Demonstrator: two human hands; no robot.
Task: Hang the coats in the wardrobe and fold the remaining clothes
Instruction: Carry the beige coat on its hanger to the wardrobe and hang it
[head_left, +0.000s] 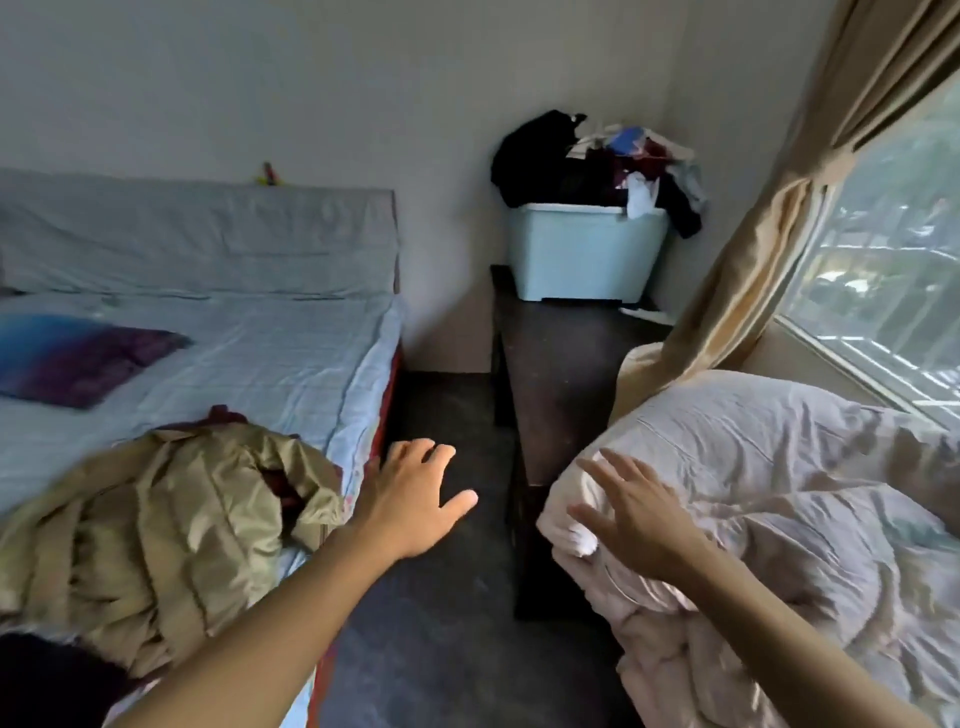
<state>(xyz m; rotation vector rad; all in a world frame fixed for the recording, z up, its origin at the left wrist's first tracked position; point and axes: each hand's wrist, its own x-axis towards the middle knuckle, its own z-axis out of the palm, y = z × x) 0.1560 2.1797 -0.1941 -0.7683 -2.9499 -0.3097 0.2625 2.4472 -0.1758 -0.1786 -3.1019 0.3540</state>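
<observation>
We see left hand (410, 499) and right hand (631, 512), fingers spread, holding nothing, over the floor gap. Tan coat (156, 535) crumpled at bed (270, 358) near-right corner, long axis unclear, bottom-left cut off. Clothes pile (597, 166) tops the far blue bin (582, 254), items indistinct.

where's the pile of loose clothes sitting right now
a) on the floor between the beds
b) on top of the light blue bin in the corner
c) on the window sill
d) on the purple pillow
b: the pile of loose clothes is heaped on the light blue bin in the corner.
</observation>
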